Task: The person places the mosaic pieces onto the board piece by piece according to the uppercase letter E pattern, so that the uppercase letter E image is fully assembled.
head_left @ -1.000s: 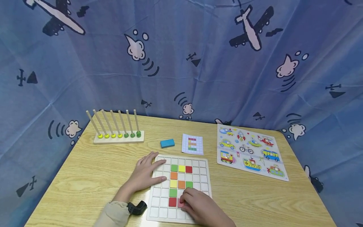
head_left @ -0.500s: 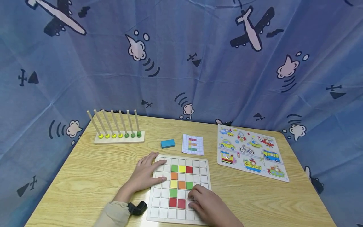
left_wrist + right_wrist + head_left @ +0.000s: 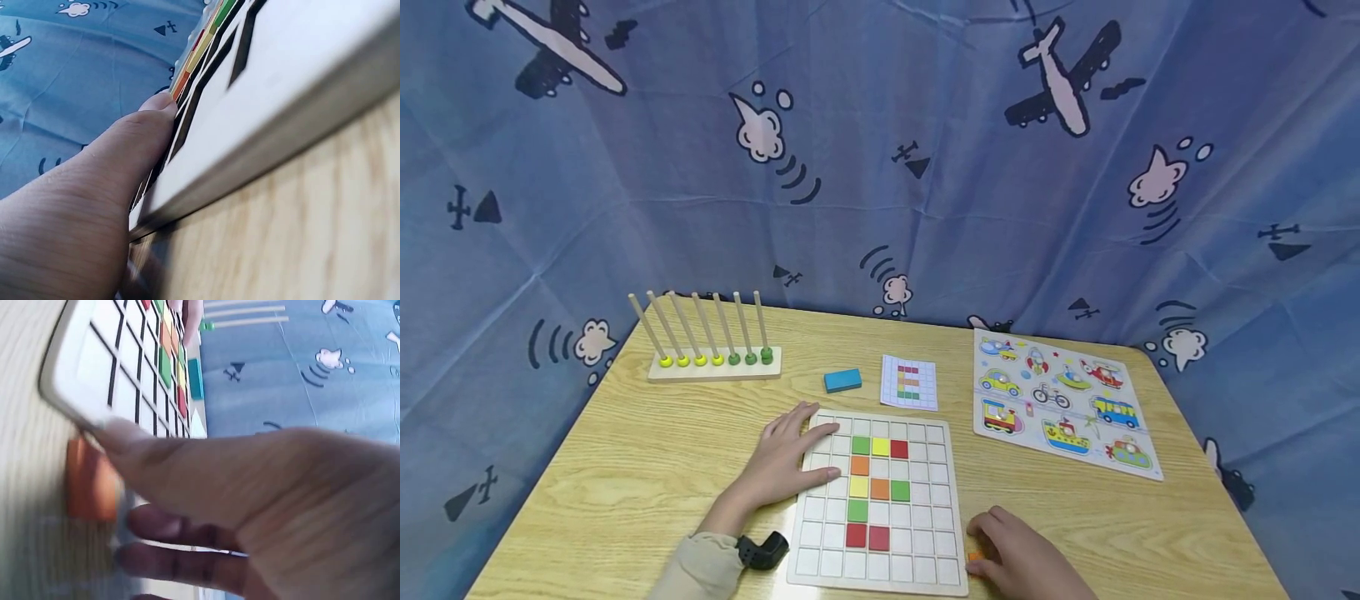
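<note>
A white grid board (image 3: pixel 820 510) lies on the table with green, yellow, red and orange square tiles in several cells. My left hand (image 3: pixel 790 458) rests on its left edge, fingers spread; the thumb (image 3: pixel 147 128) lies over the rim in the left wrist view. Beyond the board's right edge is my right hand (image 3: pixel 1026 554), beside an orange block (image 3: pixel 90 481) on the table. Its thumb (image 3: pixel 125 440) overlaps the block's upper side in the right wrist view, while the fingertips (image 3: pixel 150 522) show a gap from it. Contact with the block is unclear.
A small pattern card (image 3: pixel 925 392) and a blue block (image 3: pixel 842 380) lie behind the board. A peg stand (image 3: pixel 715 373) with yellow and green beads stands at the back left. At the back right lies a vehicle puzzle board (image 3: pixel 1030 442). A blue curtain hangs behind.
My right hand has left the red tile in the lower part of the grid and moved right, off the board, to the orange block. The left hand has stayed in place.
</note>
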Tool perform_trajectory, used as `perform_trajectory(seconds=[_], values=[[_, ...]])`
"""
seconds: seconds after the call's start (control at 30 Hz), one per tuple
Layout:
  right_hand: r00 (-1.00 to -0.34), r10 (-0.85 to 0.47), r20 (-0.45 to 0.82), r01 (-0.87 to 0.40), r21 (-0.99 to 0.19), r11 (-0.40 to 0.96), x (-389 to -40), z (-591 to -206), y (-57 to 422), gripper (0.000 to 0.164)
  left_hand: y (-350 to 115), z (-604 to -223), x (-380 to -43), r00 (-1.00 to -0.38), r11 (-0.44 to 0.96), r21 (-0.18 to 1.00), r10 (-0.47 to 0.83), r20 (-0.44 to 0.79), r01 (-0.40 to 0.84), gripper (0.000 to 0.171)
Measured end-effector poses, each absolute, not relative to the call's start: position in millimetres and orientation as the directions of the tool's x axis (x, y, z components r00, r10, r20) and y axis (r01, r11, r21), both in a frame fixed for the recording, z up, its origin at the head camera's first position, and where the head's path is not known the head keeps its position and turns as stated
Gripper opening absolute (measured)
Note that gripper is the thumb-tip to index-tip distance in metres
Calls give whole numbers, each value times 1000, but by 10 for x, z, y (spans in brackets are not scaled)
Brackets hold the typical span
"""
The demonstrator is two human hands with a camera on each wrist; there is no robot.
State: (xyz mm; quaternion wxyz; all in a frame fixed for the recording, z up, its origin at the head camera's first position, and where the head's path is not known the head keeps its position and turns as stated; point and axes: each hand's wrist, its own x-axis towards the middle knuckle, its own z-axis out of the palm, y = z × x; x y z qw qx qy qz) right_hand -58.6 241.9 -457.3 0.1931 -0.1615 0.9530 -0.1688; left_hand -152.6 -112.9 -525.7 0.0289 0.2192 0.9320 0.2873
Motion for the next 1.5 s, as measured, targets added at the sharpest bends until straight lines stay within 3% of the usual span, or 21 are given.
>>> perform_trajectory(seconds=[0.17, 0.47, 0.6, 0.73, 1.03, 1.23, 1.5], values=[[-868, -358, -344, -187, -443, 877, -588, -4627, 2505, 34, -1134, -5258, -1533, -902, 740, 547, 426, 70, 392, 70], [-919, -305, -251, -192, -391, 900, -581, -4651, 2475, 27, -1136, -5265, -1532, -901, 740, 546, 428, 69, 393, 69], [-918, -280, -281, -158, -388, 908, -584, -4642, 2493, 32, -1135, -5272, -1532, -902, 741, 546, 427, 65, 391, 69], [-909, -287, -303, -154, -396, 905, -584, -4632, 2503, 26, -1136, -5271, -1529, -903, 739, 550, 426, 65, 388, 69], [-936, -253, -243, -162, -341, 926, -571, -4621, 2445, 21, -1132, -5272, -1527, -903, 743, 544, 424, 65, 389, 69], [-920, -344, -190, -247, -400, 883, -610, -4609, 2275, 21, -1131, -5272, -1528, -906, 748, 546, 420, 53, 379, 70], [-864, -444, -237, -303, -459, 835, -656, -4654, 1955, 24, -1125, -5274, -1530, -907, 753, 539, 417, 52, 377, 71]])
